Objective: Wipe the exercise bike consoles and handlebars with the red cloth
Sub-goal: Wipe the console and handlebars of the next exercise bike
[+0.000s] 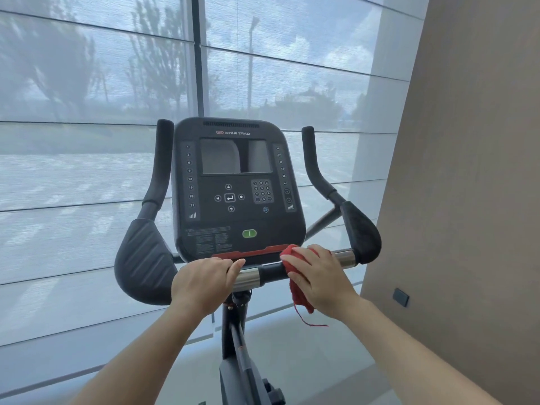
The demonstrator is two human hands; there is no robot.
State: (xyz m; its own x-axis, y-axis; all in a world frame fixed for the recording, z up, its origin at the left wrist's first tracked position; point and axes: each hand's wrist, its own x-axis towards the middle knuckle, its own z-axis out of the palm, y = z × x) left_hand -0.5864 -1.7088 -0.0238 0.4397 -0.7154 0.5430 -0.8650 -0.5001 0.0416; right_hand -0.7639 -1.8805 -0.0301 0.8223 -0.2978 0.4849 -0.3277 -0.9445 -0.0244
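Two hands; fuzzy red cloth (298,276).

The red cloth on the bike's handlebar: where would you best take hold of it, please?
Probably the bunched upper part of the red cloth, pressed from above as the right hand does; it drapes over the round black handlebar, its tail hanging loose below.

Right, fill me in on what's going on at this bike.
A person is cleaning an exercise bike by a big shaded window. The right hand presses a bunched red cloth onto the horizontal handlebar, just below the console, with one end of the cloth hanging down. The left hand grips the same bar beside a chrome sleeve, its fingers curled over the top. The console screen is dark.
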